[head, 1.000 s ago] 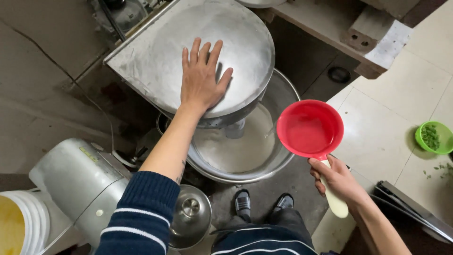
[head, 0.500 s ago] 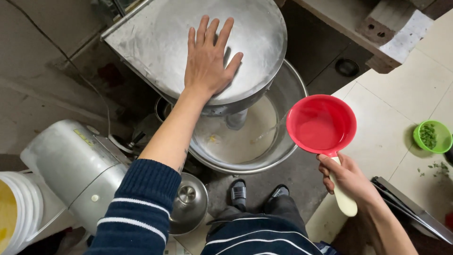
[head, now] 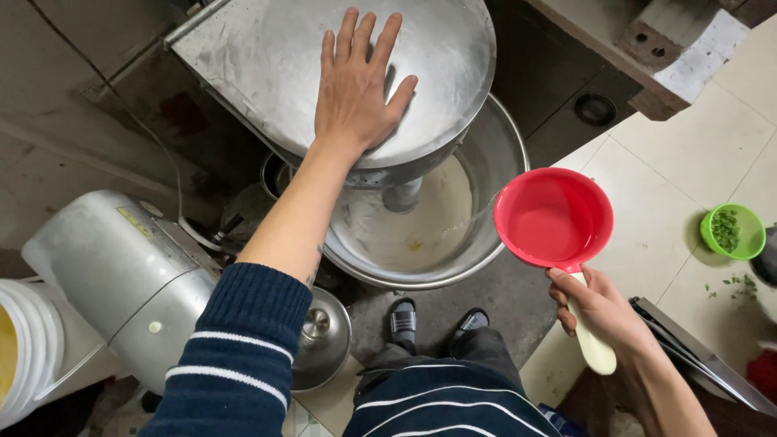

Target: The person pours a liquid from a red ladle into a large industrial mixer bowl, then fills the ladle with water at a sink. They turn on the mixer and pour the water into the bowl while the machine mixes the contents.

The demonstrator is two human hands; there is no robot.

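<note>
My left hand (head: 356, 85) lies flat, fingers spread, on the round metal lid (head: 421, 48) of a steel machine. Under the lid's spout stands a large steel basin (head: 494, 154) holding pale creamy liquid (head: 421, 222). My right hand (head: 599, 307) grips the cream handle of a red plastic ladle (head: 554, 217), held level beside the basin's right rim. The ladle's bowl looks empty apart from a wet sheen.
A grey motor housing (head: 121, 275) and a white bucket (head: 28, 348) with yellow contents sit at the left. A steel pot lid (head: 322, 338) lies by my feet. On the tiled counter (head: 680, 186) at right stands a green bowl (head: 732, 231) of chopped greens.
The view has shifted closer to the machine. My right hand with the red ladle has moved slightly down and right relative to the basin. My left hand stays flat on the lid.
</note>
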